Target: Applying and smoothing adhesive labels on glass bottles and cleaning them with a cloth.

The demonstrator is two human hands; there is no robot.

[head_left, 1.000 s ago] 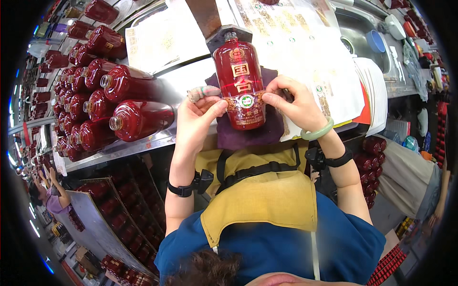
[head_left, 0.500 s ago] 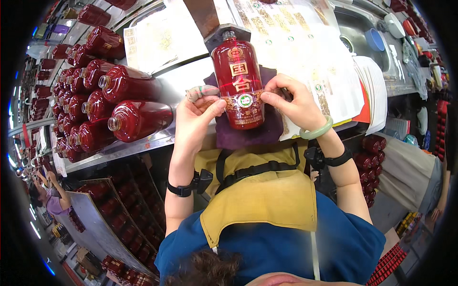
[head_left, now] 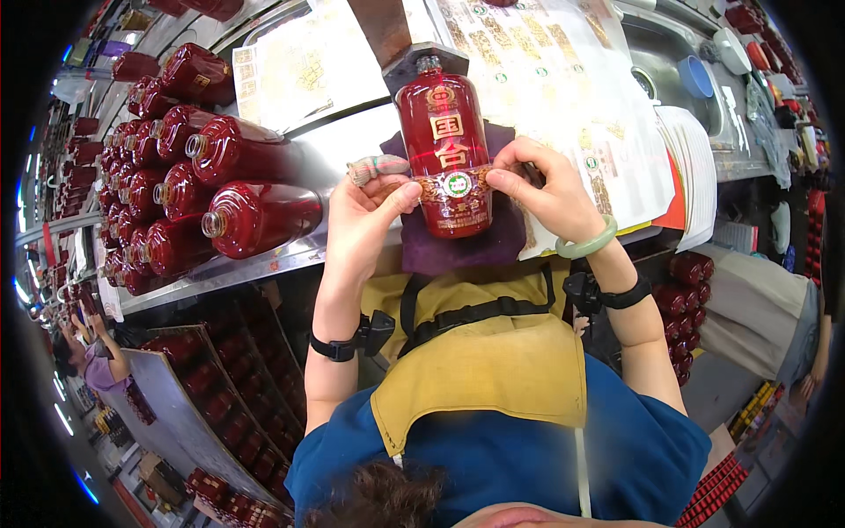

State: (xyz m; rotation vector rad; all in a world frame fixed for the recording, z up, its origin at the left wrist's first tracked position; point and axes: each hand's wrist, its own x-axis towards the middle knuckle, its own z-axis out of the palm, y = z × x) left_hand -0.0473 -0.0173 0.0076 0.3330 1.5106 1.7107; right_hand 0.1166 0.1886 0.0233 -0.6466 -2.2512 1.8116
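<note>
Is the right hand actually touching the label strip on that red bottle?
Touching. The head view shows the right hand with its thumb tip against the right end of the label strip, beside the red bottle; no gap shows.

Work position: one red bottle (head_left: 449, 157) on one purple cloth (head_left: 431, 255); one label band (head_left: 456, 185); one left grip (head_left: 392, 191) and one right grip (head_left: 528, 180), two in total. Worn items: one finger cover (head_left: 377, 168), one pale green bracelet (head_left: 588, 248), two black wrist straps (head_left: 333, 348). On the table (head_left: 273, 260), left: more than ten stacked bottles (head_left: 268, 220), exact count hidden by overlap. Right: one sink (head_left: 656, 48), one blue bowl (head_left: 695, 79). Background, left: one co-worker in a purple top (head_left: 104, 371).
</note>
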